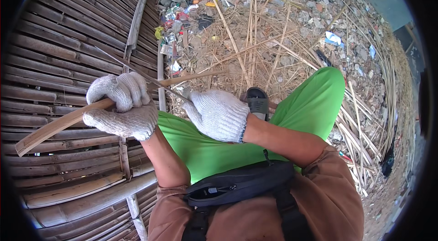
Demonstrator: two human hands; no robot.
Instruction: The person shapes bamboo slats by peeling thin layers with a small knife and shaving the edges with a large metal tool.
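Observation:
My left hand point(123, 104), in a white knitted glove, is closed round a split bamboo strip point(64, 124). The strip's broad end sticks out to the lower left, and its thin end point(196, 75) reaches right, past my knuckles. My right hand point(219, 114), gloved the same way, grips a knife with a long, narrow blade point(141, 73). The blade slants to the upper left and crosses the bamboo strip just right of my left hand. The knife's handle is hidden inside the right glove.
A bamboo slat platform point(59, 54) fills the left side. Ahead lies ground littered with shavings, rubbish and long bamboo strips point(230, 35). More split strips point(356, 127) lie to the right of my green trouser leg point(315, 90). A dark sandal point(258, 100) shows beyond my right hand.

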